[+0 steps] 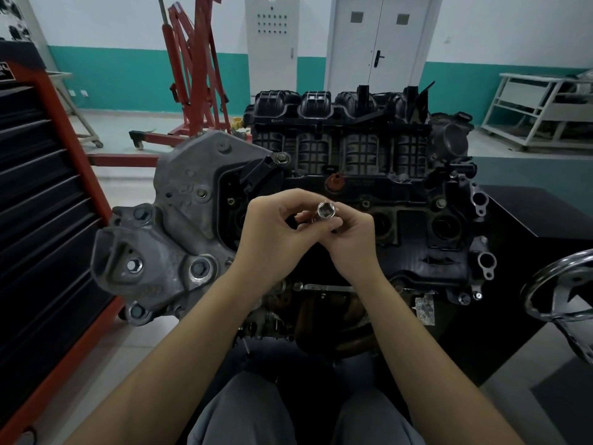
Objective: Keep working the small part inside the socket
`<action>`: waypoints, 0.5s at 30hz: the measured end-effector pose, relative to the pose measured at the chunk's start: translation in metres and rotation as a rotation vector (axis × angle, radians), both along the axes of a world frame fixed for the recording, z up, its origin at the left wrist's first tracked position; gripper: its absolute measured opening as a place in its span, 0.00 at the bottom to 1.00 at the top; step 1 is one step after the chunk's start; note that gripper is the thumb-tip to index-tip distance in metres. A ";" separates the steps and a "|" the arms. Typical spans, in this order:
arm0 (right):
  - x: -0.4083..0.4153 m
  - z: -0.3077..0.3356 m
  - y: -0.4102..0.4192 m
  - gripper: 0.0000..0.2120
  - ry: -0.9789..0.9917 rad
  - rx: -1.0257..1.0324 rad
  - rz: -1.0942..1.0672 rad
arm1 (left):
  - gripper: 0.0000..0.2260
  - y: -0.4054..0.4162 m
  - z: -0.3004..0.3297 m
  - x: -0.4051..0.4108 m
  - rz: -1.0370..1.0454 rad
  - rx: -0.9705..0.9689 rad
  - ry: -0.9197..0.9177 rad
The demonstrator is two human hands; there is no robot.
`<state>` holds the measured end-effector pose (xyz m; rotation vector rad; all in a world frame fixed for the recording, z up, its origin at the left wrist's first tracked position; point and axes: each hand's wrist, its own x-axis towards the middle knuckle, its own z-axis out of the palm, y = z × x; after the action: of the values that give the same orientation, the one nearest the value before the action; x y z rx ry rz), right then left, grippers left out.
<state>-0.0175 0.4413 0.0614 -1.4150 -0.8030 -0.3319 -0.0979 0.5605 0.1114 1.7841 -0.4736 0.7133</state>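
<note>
Both hands meet above a car engine (417,252) on a stand. My right hand (353,239) pinches a shiny metal socket (326,211) between thumb and fingers, its open end facing the camera. My left hand (272,232) curls its fingers round the near end of the same tool, whose shaft is hidden behind the fingers. Below the hands lies the black valve cover, with an orange-red cap (333,181) just beyond them. The grey timing cover (179,220) sits to the left.
A black and orange tool chest (41,187) stands close on the left. A red engine hoist (192,75) is behind. A chrome handwheel (564,297) juts out at the right. White shelving (539,110) stands at the far right, with a grey door (378,40) behind the engine.
</note>
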 end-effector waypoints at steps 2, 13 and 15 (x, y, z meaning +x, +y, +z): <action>0.000 0.000 -0.001 0.08 0.002 0.001 0.023 | 0.08 -0.001 0.000 0.000 -0.003 -0.006 -0.003; 0.002 -0.002 -0.001 0.08 0.000 0.012 0.021 | 0.09 0.001 0.001 -0.001 0.006 -0.040 0.000; 0.001 -0.002 -0.001 0.08 -0.017 0.007 0.033 | 0.07 0.001 0.000 -0.001 0.007 -0.036 -0.007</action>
<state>-0.0161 0.4403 0.0596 -1.3930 -0.8378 -0.3219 -0.0988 0.5619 0.1111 1.7512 -0.4570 0.7290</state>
